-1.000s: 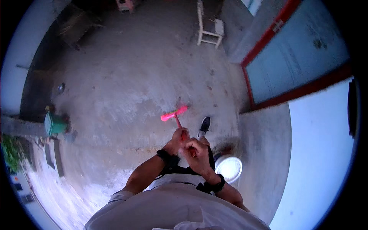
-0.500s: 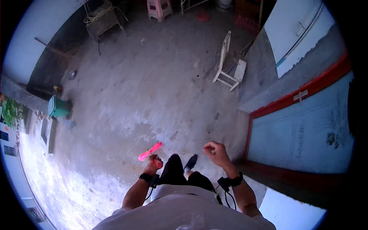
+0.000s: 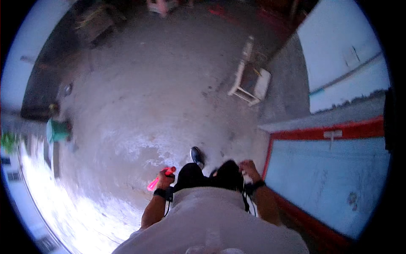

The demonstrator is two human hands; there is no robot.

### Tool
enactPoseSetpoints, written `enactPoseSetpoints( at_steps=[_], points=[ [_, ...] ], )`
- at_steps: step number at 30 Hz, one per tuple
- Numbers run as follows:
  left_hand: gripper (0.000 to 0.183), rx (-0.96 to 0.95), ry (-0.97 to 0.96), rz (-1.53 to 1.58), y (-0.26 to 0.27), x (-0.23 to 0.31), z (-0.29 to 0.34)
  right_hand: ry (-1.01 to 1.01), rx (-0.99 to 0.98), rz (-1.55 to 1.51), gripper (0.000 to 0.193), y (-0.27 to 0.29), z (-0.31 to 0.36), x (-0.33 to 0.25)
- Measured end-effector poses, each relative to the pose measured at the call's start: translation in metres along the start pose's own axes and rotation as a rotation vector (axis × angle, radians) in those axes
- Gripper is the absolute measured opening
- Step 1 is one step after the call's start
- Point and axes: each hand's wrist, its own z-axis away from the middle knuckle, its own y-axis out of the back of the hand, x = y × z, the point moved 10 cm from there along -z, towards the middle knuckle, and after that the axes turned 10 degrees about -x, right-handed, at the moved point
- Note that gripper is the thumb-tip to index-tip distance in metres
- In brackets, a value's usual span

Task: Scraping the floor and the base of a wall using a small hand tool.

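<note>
My left hand is closed around a long, narrow bright pink and red thing, held low beside my left thigh. One red end sticks out past the fingers; its exact kind does not show. On the other side, my right hand hangs next to my right thigh, fingers curled in and slightly blurred, with nothing visible in them. A black strap with a small device and cable sits on each wrist. My dark shoe is forward on the concrete floor.
A small pale wooden chair stands ahead to the right. Close on my right is a light blue door with a red frame. A green bin is at the left, and a pink stool at the far end.
Both hands have come down and back towards my thighs, the right also outward. The pink thing now points back-left instead of forward. My feet have stepped, and the door is nearer.
</note>
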Motion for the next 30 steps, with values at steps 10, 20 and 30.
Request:
enactPoseSetpoints(
  at_steps=[10, 20, 30],
  points=[
    [0.038, 0.011, 0.053, -0.245, -0.072, 0.032, 0.012, -0.273, 0.314, -0.358, 0.020, 0.254, -0.152, -0.074],
    [0.035, 0.753, -0.303, 0.102, -0.201, -0.026, 0.056, -0.164, 0.154, -0.158, 0.052, 0.398, -0.460, -0.162],
    [0.014, 0.795, -0.637, 0.677, -0.223, -0.089, 0.061, -0.217, 0.341, 0.270, 0.051, 0.401, -0.463, -0.215]
  ],
)
